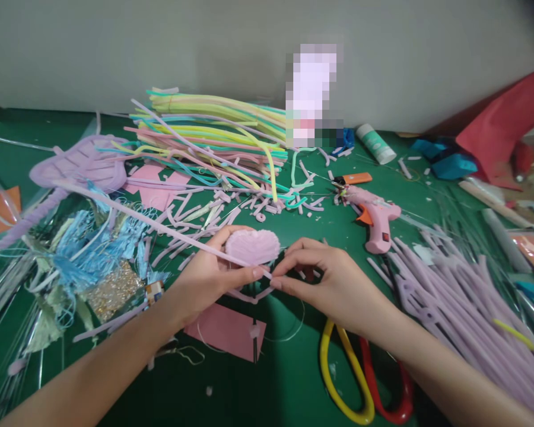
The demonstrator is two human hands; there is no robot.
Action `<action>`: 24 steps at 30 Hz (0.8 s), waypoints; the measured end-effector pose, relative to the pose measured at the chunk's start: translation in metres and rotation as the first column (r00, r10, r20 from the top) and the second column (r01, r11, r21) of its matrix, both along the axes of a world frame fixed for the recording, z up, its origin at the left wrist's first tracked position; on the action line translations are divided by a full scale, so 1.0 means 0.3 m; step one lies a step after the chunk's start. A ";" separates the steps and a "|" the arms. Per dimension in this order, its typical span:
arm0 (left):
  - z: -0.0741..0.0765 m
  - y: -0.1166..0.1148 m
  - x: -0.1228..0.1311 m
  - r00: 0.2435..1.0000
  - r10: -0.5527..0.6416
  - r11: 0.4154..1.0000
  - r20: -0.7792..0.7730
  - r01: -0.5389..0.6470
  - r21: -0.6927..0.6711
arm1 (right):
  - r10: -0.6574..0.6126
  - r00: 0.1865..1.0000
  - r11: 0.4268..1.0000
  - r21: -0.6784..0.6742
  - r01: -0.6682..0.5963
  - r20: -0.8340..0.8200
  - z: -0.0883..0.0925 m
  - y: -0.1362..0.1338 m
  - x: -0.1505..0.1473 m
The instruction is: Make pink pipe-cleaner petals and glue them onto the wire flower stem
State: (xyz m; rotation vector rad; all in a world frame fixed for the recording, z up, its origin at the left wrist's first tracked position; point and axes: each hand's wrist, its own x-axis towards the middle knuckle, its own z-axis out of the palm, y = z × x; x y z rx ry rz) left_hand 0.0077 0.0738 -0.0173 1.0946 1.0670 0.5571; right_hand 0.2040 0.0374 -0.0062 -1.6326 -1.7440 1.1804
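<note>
My left hand (209,276) is closed round a fuzzy pink heart-shaped piece (253,245) made of wound pipe cleaner, held just above the green table (267,379). A long lilac pipe cleaner (129,213) runs from the upper left down to the heart's lower edge. My right hand (324,279) pinches the end of that pipe cleaner right beside my left thumb. Under my hands lies a bent lilac pipe cleaner outline (249,295).
A pink card (225,329) lies below my hands. Yellow and red scissors (360,379) lie under my right forearm. A pink glue gun (376,216) lies to the right, lilac pipe cleaners (463,296) beyond it, coloured ones (213,136) at the back, glittery scraps (93,267) on the left.
</note>
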 end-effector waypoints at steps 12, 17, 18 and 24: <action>-0.011 0.013 -0.025 0.987 -0.103 0.989 0.126 0.114 -0.089 | 0.145 0.987 0.989 0.031 -0.143 -0.074 0.023 -0.011 0.000; -0.018 0.010 -0.028 0.983 -0.108 0.988 0.148 0.123 -0.091 | 0.006 1.000 1.000 0.023 -0.005 -0.027 0.013 -0.028 -0.032; -0.017 0.010 -0.027 0.982 -0.107 0.988 0.154 0.122 -0.094 | -0.008 1.000 1.000 0.023 0.008 -0.013 0.013 -0.031 -0.038; -0.016 0.010 -0.031 0.980 -0.136 0.987 0.143 0.146 -0.060 | -0.065 0.998 0.997 0.037 0.066 -0.007 0.028 -0.048 -0.053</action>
